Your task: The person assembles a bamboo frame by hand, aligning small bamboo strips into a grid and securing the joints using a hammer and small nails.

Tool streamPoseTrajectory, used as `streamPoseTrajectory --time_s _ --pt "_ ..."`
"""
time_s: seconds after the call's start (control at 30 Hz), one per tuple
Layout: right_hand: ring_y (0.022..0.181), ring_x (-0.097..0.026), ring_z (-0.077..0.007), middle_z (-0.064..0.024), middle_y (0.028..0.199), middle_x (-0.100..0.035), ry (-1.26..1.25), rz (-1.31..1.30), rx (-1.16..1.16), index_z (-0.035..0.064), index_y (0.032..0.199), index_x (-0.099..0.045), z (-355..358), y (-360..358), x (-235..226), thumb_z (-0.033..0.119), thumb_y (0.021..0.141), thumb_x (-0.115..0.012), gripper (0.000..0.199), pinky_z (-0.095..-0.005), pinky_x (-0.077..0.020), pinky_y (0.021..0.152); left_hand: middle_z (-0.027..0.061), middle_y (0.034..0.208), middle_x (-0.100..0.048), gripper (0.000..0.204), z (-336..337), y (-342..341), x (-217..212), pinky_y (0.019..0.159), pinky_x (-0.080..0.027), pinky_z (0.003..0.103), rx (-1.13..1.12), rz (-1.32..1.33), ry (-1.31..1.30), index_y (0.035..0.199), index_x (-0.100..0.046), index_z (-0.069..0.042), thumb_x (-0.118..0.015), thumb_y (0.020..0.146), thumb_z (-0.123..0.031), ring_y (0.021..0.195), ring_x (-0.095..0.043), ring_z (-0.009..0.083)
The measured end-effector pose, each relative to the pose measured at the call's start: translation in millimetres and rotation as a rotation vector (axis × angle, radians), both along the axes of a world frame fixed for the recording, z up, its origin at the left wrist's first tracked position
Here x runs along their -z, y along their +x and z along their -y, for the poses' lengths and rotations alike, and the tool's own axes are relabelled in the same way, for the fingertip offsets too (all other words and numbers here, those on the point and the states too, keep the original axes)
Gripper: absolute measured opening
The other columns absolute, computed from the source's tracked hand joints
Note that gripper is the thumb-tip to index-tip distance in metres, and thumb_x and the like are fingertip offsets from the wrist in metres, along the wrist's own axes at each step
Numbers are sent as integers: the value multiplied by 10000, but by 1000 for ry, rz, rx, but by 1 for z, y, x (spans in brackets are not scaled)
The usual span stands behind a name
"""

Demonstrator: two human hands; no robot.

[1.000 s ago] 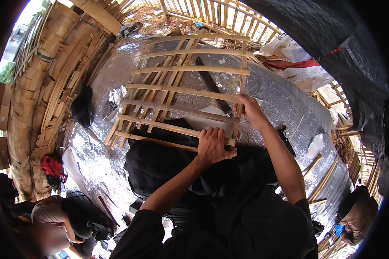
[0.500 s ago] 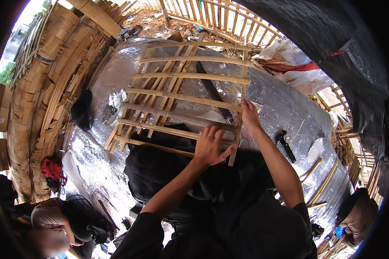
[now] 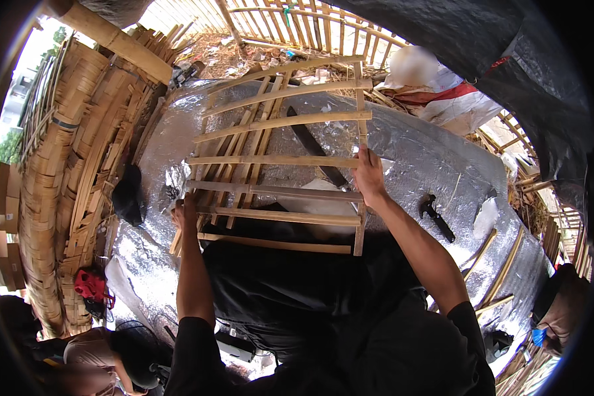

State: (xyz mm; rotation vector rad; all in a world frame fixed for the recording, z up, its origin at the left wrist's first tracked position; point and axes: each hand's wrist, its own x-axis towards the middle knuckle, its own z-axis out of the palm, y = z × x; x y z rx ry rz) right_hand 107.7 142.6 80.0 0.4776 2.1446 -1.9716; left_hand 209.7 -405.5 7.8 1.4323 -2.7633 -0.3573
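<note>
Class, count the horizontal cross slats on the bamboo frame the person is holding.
7 on the bamboo frame, stacked from the far top edge down to the nearest slat by the left hand and right hand; none seem hidden.

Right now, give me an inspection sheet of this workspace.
Surface: table covered in crinkled silver foil sheet.
Job's things: bamboo frame of slats lying flat on the foil; a black sheet under its near end.
Clutter: long dark blade under the frame; hammer to the right; loose bamboo strips at the right edge; black bag at the left.
Hands: left hand grips the frame's near left corner; right hand grips its right rail.
Cables: nothing seen.
Surroundings: woven bamboo panels left, bamboo fence behind, black tarp overhead; people at both lower corners.
</note>
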Motion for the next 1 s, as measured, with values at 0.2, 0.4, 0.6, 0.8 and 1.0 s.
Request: streamPoseTrajectory --time_s 0.2,0.4,0.6,0.8,1.0 --pt "396 -375 -75 16 570 -427 -111 -216 74 90 882 -513 -38 -7 -6 483 1074 -418 448 -252 -300 358 219 857 -648 493 -58 -15 -49 729 -435 476 198 -449 233 1086 -707 51 -479 1017 -381 802 -606 348" --pt "415 -393 -73 16 570 -439 -190 -110 14 84 865 -526 -67 -17 -36 490 1063 -448 458 -247 -306 375 38 608 -472 502 -73 -15 -81 486 -331 326 245 -540 591 772 -628 -9 -530 1013 -438 514 -426 133" --pt "439 -402 -81 10 574 -446 -177 -107 5 67 888 -532 -84 -10 -20 501 1057 -463 471 -249 -333 409 19 603 -455 549 -96 -27 -77 489 -320 322 255 -574 542 744 -577 -31 -484 1044 -481 543 -396 110" --pt "479 -423 -86 0 606 -463 -199 -83 19 63 885 -529 -84 0 -13 497 1059 -460 473 -253 -363 446 -16 640 -473 484 -90 -37 -65 540 -353 322 260 -594 516 721 -579 -76 -520 1044 -432 591 -419 103" --pt "502 -444 -102 -10 637 -487 -252 19 7 57 903 -542 -73 5 15 464 1072 -442 452 -272 -386 482 85 693 -585 539 -70 -30 -37 648 -412 369 228 -474 499 814 -672 25 -495 1042 -430 656 -476 169"
